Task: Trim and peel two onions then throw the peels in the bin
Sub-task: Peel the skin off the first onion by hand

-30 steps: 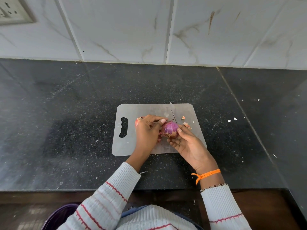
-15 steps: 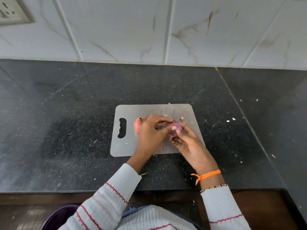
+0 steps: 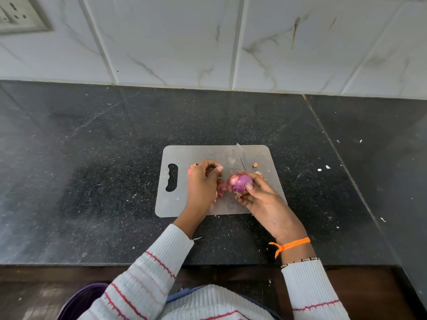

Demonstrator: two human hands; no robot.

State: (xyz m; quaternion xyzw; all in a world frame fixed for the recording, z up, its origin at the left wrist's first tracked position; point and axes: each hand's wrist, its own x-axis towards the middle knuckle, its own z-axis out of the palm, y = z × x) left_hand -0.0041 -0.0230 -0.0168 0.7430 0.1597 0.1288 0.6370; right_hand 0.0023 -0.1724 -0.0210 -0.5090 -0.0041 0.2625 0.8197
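Left hand (image 3: 202, 181) has pulled away from the onion (image 3: 240, 183), pinching loose peel (image 3: 220, 189). Right hand (image 3: 265, 202) grips the onion above the cutting board (image 3: 184, 204).

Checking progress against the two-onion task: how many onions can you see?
2. One onion, partly peeled, is held in the right hand over the board. The other lies on the board, mostly hidden behind the left hand.

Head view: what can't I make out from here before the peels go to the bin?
- Second onion: only a sliver shows behind the left hand, so its peel state is unclear.
- Knife: the blade shows on the board; the right hand and the onion it holds cover the handle.
- Purple container: cut off by the bottom edge and the sleeve.
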